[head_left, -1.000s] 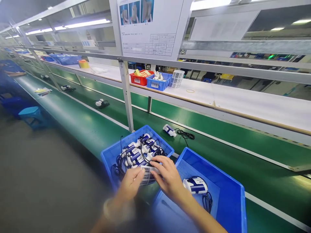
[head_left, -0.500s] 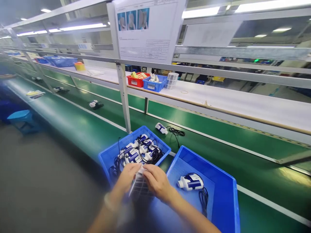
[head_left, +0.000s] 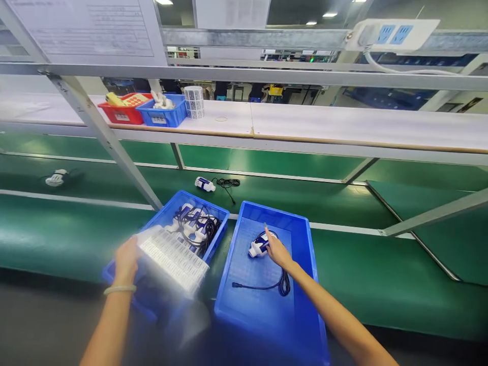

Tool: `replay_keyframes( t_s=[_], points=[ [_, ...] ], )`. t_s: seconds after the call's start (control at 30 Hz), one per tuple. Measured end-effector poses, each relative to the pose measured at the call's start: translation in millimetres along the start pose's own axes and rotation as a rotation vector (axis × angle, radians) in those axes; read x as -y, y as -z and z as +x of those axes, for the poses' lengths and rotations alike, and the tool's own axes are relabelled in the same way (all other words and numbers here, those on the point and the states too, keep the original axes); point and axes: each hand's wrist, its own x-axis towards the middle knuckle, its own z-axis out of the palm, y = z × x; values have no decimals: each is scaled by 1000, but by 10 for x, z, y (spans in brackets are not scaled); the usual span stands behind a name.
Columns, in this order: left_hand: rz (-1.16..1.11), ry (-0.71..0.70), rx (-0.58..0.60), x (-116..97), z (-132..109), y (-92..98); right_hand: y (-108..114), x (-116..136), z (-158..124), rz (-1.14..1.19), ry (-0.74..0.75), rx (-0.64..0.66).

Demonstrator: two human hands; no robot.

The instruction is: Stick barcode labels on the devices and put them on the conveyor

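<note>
Left hand [head_left: 126, 259] pinches the near-left edge of a label sheet [head_left: 173, 254]. The sheet is held flat and blurred over the near half of the left blue bin [head_left: 198, 199], probably to keep the labels within reach. That bin's far corner is packed with white-and-blue devices [head_left: 192, 223] and tangled cords.

Right hand [head_left: 277, 250] is in the right blue bin [head_left: 244, 239] with fingertips on the lone device [head_left: 256, 248], index finger stuck out. Cannot tell if it is grasped or just touched. The device sits near the far-middle, and its cord [head_left: 282, 284] trails toward the near edge. Both bins sit at the belt's [head_left: 343, 203] near edge.
</note>
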Motion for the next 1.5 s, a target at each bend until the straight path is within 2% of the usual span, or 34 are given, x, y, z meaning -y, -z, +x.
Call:
replay_keyframes(
  t_s=[0.1, 0.23, 0.37, 0.5, 0.6, 0.67, 0.73, 0.83, 0.9, 0.97, 1.03, 1.1, 1.13, 1.2, 1.27, 1.3, 1.37, 1.43, 1.5],
  points=[
    [86, -24, -3, 106, 50, -98, -198, -179, 227, -89, 64, 184],
    [190, -131, -55, 233, -128, -175, -350, -161, 610, -174, 173, 383],
    [212, -193, 83, 323, -563, -117, -337, -130, 744, -215, 208, 522],
    [202, -217, 195, 335, -1192, -108, -170, -171, 546, -154, 161, 578],
    [205, -238, 324, 350, -1662, -230, 77, -117, 291, -36, 75, 528],
    [241, -290, 430, 396, -1934, -368, 328, 49, 113, 56, 19, 475],
    [272, -330, 547, 466, -2170, -532, 658, 340, -67, 199, -29, 427],
    [239, -313, 720, 533, -2470, -786, 1242, 906, -327, 725, -122, 381],
    [138, -301, 817, 487, -2637, -940, 1598, 1255, -468, 899, -109, 367],
    [-44, -284, 903, 360, -2771, -1061, 1851, 1509, -559, 1002, -54, 383],
    [-250, -234, 960, 207, -2862, -1128, 1980, 1654, -579, 1026, 15, 389],
    [-436, -48, 995, 103, -2908, -1128, 2011, 1705, -527, 985, 90, 349],
    [-509, 107, 1005, 85, -2917, -1104, 2007, 1704, -484, 943, 115, 289],
    [-622, 456, 1018, 117, -2918, -1023, 1989, 1666, -400, 837, 139, 83],
    [-684, 676, 984, 191, -2910, -921, 1987, 1600, -367, 777, 154, -150],
    [-704, 716, 950, 223, -2905, -872, 1996, 1566, -383, 789, 159, -234],
    [-725, 720, 887, 247, -2892, -787, 2028, 1518, -480, 887, 173, -275],
    [-740, 680, 829, 218, -2872, -728, 2064, 1518, -639, 1012, 171, -170],
    [-753, 608, 792, 172, -2846, -691, 2082, 1575, -811, 1118, 154, 32]
  ],
)
